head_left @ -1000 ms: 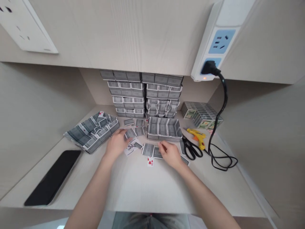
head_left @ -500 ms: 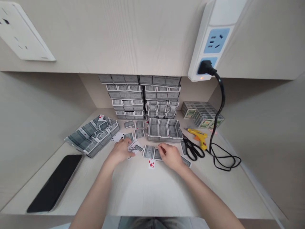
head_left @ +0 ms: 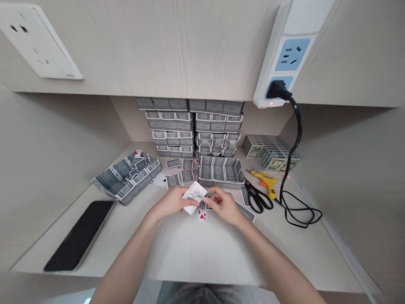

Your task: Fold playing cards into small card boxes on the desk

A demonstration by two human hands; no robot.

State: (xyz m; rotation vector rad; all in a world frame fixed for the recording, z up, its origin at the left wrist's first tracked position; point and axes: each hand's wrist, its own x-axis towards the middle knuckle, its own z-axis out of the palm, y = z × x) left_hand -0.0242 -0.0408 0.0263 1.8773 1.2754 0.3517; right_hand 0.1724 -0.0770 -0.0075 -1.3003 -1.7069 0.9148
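Pale wood-grain bench [head_left: 190, 253] set in a shallow alcove of the same light panelling, viewed from above. White wall socket [head_left: 41, 42] at 10 o'clock on the upper panel. White-and-blue power strip [head_left: 292, 46] at 2 o'clock, with a black plug [head_left: 276, 89] in its lower outlet and a black cable [head_left: 297, 202] trailing down to a loose coil at 4 o'clock on the bench.

Against the back wall at 12 o'clock, two stacks of grey-patterned card trays [head_left: 190, 126], side by side and touching. Just in front, one open tray [head_left: 220, 172]; at 10 o'clock, a larger crumpled tray [head_left: 128, 177], tilted. Loose cards [head_left: 180, 175] face down between the two. Black phone [head_left: 79, 234] lying flat at 8 o'clock near the bench edge. Black-handled scissors [head_left: 257, 197] and yellow glue gun [head_left: 265, 181] at 3 o'clock, just beside the open tray; block of boxed decks [head_left: 272, 151] behind them at 2 o'clock. Two bare forearms reaching in from 6 o'clock, covering part of the bench front.

At centre, left hand [head_left: 172, 202] grasping a face-up card [head_left: 194, 195], white with a dark printed figure, tilted and lifted off the bench. Right hand [head_left: 223, 204] curled, fingertips at the card's 3 o'clock edge; gripping or only touching, impossible to tell. Eight of hearts [head_left: 202, 216] face up on the bench just at 6 o'clock of the held card, with more grey-backed cards partly hidden under the hands.
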